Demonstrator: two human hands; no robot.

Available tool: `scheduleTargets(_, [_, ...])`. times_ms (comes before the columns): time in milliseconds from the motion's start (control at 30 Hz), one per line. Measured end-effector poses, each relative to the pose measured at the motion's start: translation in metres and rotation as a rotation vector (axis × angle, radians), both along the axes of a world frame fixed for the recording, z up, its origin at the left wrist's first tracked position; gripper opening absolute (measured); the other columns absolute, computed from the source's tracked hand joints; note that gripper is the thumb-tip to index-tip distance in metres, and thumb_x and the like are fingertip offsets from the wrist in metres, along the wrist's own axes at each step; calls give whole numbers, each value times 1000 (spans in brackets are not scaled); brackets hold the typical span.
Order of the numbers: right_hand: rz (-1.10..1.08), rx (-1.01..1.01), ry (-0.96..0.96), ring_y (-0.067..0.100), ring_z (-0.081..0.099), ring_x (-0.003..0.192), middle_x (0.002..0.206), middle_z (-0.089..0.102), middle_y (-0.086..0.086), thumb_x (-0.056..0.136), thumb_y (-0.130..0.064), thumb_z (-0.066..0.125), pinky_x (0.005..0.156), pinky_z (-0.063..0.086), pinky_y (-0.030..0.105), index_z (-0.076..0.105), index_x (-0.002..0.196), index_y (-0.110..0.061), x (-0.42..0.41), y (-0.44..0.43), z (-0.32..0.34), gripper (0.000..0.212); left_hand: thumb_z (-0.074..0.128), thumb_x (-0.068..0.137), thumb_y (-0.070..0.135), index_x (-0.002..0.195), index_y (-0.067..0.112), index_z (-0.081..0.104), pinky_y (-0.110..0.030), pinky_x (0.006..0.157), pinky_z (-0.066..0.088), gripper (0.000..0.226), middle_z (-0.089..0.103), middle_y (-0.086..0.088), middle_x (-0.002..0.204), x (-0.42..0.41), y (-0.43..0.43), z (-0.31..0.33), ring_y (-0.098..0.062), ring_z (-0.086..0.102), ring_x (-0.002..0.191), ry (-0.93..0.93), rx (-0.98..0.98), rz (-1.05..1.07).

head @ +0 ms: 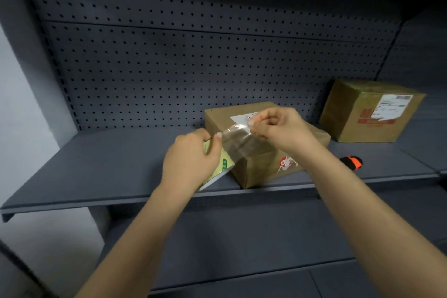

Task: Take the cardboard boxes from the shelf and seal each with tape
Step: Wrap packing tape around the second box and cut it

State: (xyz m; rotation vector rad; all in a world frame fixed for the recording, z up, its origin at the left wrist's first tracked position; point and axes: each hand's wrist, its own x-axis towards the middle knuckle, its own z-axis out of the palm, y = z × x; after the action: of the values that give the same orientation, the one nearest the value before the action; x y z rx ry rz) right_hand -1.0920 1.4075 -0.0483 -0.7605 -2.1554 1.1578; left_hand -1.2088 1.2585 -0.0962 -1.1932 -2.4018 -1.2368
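In the head view, we are holding our hands slightly apart: our left hand (191, 159) is gripping the tape roll (223, 164), and our right hand (280, 128) is pinching the free end of the clear strip (235, 144). The strip is running 9 to 3 o'clock over the cardboard box (263, 167), which is sitting on the shelf (96, 164) at 12 o'clock beneath both hands. The right hand is nearer its top.

l hand (191, 155) grips a tape roll (223, 164) w/ green-white label, just left of a cardboard box (261, 164) on the grey shelf (96, 164). r hand (278, 128) pinches the end of a clear tape strip (235, 138) stretched from roll to fingers, over the box's top. 2nd box (370, 111) sits far right by the pegboard back (193, 68). orange-black tool (352, 162) lies on the shelf beside the r forearm.
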Motion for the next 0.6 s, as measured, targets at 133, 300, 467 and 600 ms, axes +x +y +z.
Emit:
scheduleTargets(133, [-13, -58, -4, 13, 66, 77, 83, 74, 5, 86, -16, 75, 82, 55, 28, 72, 80, -17, -3, 15, -12, 7, 51, 96, 46, 80, 10, 60, -36, 53, 48, 40, 58, -7, 61, -1, 15, 1, -25, 59, 59, -18, -146, 23])
scheduleTargets(300, [-12, -117, 12, 10, 65, 71, 76, 71, 2, 86, -10, 74, 67, 51, 10, 70, 78, -15, -5, 23, -23, 10, 51, 96, 48, 78, 14, 57, -31, 52, 47, 39, 57, -3, 58, -5, 23, -1, -21, 58, 55, -37, -238, 11])
scheduleTargets(467, [-33, -98, 20, 8, 65, 69, 73, 71, -1, 86, -13, 74, 68, 51, 13, 70, 77, -18, -7, 29, -28, 11, 50, 95, 48, 80, 13, 59, -31, 52, 46, 39, 59, -4, 62, -7, 26, -2, -22, 60, 59, -27, -264, 21])
scheduleTargets(600, [-46, -8, 7, 10, 64, 71, 75, 71, -1, 85, -17, 76, 72, 53, 23, 70, 76, -21, -9, 31, -35, 11, 50, 96, 48, 82, 13, 60, -30, 51, 43, 39, 58, -3, 64, -8, 28, -4, -20, 58, 60, -5, -291, 31])
